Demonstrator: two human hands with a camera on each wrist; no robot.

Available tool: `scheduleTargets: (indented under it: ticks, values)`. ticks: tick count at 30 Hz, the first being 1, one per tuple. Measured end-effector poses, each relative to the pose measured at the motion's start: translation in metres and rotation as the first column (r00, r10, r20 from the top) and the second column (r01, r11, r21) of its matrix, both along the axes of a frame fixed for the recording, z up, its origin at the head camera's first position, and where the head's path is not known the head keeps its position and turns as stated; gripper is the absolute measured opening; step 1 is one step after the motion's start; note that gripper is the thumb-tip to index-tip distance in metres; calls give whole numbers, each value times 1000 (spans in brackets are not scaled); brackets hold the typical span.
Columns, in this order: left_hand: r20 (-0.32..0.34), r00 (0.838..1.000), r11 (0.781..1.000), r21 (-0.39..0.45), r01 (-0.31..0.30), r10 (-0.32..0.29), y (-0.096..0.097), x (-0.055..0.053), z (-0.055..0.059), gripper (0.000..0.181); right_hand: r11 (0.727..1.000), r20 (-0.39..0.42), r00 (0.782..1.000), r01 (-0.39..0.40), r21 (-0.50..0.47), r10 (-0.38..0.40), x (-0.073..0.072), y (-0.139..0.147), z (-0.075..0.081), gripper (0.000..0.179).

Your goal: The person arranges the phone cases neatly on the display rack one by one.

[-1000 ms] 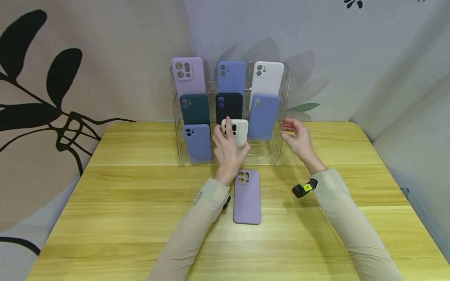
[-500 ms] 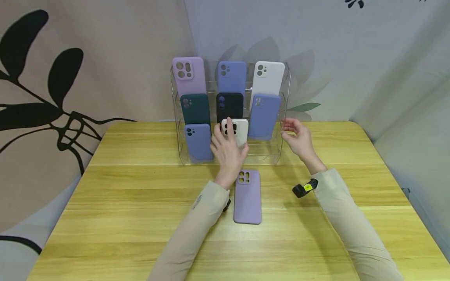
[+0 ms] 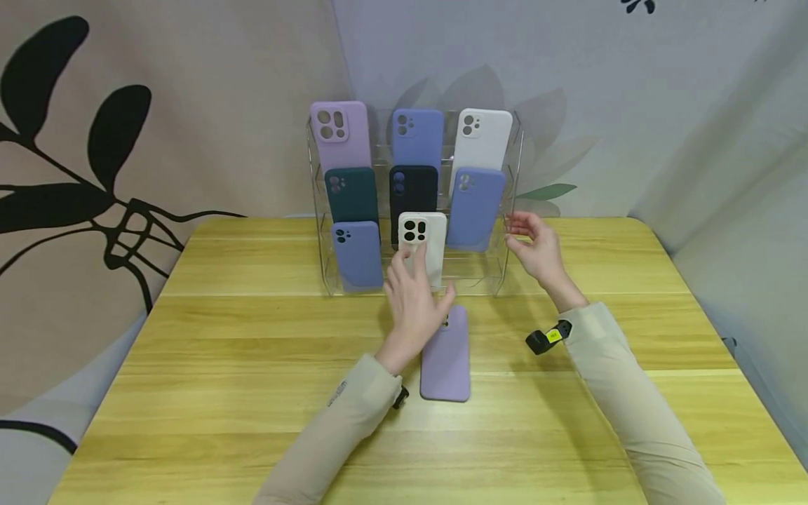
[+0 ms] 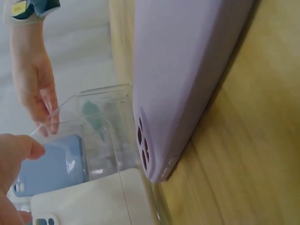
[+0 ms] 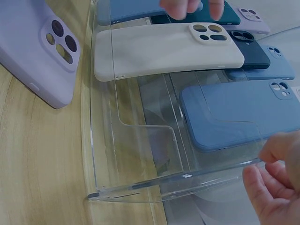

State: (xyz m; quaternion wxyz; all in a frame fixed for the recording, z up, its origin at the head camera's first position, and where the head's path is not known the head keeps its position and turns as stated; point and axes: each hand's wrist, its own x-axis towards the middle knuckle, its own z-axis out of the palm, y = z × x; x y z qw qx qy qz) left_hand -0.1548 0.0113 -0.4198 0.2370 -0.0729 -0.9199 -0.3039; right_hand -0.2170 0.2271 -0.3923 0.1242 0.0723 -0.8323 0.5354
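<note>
A white phone case (image 3: 435, 254) leans in the middle of the bottom tier of a clear display stand (image 3: 473, 270). My left hand (image 3: 412, 308) is just in front of that case, fingers loosely spread and fingertips over its front, gripping nothing. At the stand's right side, my right hand (image 3: 539, 256) pinches the clear side edge between thumb and fingers, as the right wrist view shows. On the table before the stand lies a lavender phone case (image 3: 445, 368). Its camera cutouts are partly hidden behind my left hand in the head view.
Higher tiers hold purple (image 3: 355, 144), blue (image 3: 419, 144), white (image 3: 489, 140), dark green (image 3: 355, 203), black (image 3: 413, 193) and another blue case (image 3: 473, 210). A blue case (image 3: 358, 263) stands at bottom left. Behind the wooden table (image 3: 221, 365) hangs a patterned cloth (image 3: 252, 105).
My left hand has come off the white phone case's top and moved down toward me, uncovering its camera cutouts. The case stays in the stand. My right hand has kept its place.
</note>
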Motion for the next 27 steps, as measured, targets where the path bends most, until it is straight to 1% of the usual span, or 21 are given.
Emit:
scheduleTargets:
  ticks: [4, 6, 9, 10, 11, 16, 23, 27]
  values:
    - [105, 994, 999, -23, 29, -26, -3, 8, 1, 77, 1000, 3, 1000, 0, -7, 0, 2, -1, 3, 37]
    - [152, 988, 998, -44, 46, -38, -4, 11, 2, 78, 1000, 1, 1000, -6, -11, 6, 6, -4, 10, 37]
    - [201, 978, 996, -59, 73, -59, -4, 15, 1, 80, 1000, 3, 1000, -13, -12, 13, 13, -10, 20, 36]
    - [209, 976, 995, -61, 79, -65, -4, 16, 1, 80, 1000, 0, 1000, -15, -11, 15, 13, -10, 20, 36]
    - [218, 974, 994, -64, 84, -69, -3, 17, 0, 81, 1000, -5, 1000, -16, -3, 16, 12, -9, 19, 36]
    - [266, 960, 990, -87, 110, -84, -2, 22, -5, 86, 1000, -34, 999, -5, 14, 6, 1, 0, 0, 36]
    - [334, 939, 983, -123, 134, -86, -1, 27, -9, 91, 1000, -25, 1000, 0, 9, 1, 1, 0, -1, 36]
    - [350, 933, 981, -137, 139, -83, 0, 28, -13, 91, 1000, -24, 1000, 4, 11, -3, 1, 0, -1, 36]
